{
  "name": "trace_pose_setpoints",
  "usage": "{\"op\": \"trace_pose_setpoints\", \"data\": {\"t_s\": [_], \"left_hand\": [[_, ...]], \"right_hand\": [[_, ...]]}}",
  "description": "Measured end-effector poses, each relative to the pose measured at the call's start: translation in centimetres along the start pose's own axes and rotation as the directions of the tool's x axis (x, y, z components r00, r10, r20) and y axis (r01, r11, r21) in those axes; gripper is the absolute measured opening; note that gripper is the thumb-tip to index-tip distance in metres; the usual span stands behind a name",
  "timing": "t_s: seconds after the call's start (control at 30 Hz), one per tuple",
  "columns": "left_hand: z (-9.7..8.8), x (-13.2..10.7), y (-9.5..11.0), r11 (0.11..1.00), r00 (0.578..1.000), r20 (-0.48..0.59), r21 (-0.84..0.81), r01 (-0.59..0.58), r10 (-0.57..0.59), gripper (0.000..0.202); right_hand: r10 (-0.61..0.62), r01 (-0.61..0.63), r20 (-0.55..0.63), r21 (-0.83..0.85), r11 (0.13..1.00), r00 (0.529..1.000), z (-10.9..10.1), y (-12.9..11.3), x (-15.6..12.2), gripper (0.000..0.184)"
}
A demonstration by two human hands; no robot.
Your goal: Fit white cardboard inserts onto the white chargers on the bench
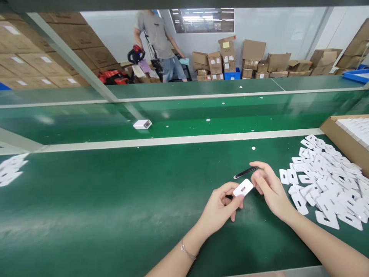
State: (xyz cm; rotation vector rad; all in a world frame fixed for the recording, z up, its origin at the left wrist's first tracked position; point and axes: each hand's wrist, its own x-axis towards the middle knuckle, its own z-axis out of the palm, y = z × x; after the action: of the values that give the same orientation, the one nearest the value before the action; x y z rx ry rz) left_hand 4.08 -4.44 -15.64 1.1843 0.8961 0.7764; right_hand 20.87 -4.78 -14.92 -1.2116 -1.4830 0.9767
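My left hand (221, 206) pinches a small white rounded plate (243, 187) with a rectangular slot in it, between thumb and fingers. My right hand (269, 188) is close to the plate's right end, its index finger stretched out and apart from the thumb, the other fingers bent. I see nothing held in it. A slim black tool with a pale tip (244, 173), perhaps tweezers, is just beyond the plate; the right hand's index finger is over its far end. To the right lies a heap of similar white slotted plates (328, 173).
A cardboard box (336, 129) of white pieces stands at the right, and more white plates (11, 169) lie far left. Past the pale ledge (173, 139) sits a white box-shaped piece (142, 124). A person (158, 38) stands behind, near stacked cartons (215, 63).
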Motion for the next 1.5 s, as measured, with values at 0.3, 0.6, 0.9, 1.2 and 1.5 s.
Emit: {"op": "trace_pose_setpoints", "data": {"t_s": [0.3,0.6,0.9,1.2,1.5], "left_hand": [[-0.4,0.2,0.0,0.998,0.999,-0.024,-0.058,-0.035,0.034,0.040],[-0.5,0.3,-0.4,0.992,0.999,-0.018,-0.120,-0.040,0.038,0.048],[-0.6,0.1,0.1,0.994,0.998,-0.047,-0.097,-0.043,0.039,0.037],[-0.5,0.1,0.4,0.996,0.998,-0.051,-0.077,-0.048,0.044,0.040],[-0.3,-0.1,0.4,0.993,0.995,-0.002,-0.068,-0.097,0.097,0.042]], "right_hand": [[-0.041,0.055,0.200,-0.062,0.997,0.979,0.3,0.3,-0.8,0.028],[-0.046,0.060,0.184,-0.067,0.996,0.982,0.3,0.2,-0.7,0.027],[-0.035,0.031,-0.070,-0.061,0.998,0.997,0.0,0.5,-0.2,0.026],[-0.158,0.172,0.111,-0.131,0.976,0.981,-0.2,0.2,-0.6,0.022],[-0.145,0.164,0.109,-0.190,0.968,0.983,0.0,-0.1,-0.6,0.023]]}}
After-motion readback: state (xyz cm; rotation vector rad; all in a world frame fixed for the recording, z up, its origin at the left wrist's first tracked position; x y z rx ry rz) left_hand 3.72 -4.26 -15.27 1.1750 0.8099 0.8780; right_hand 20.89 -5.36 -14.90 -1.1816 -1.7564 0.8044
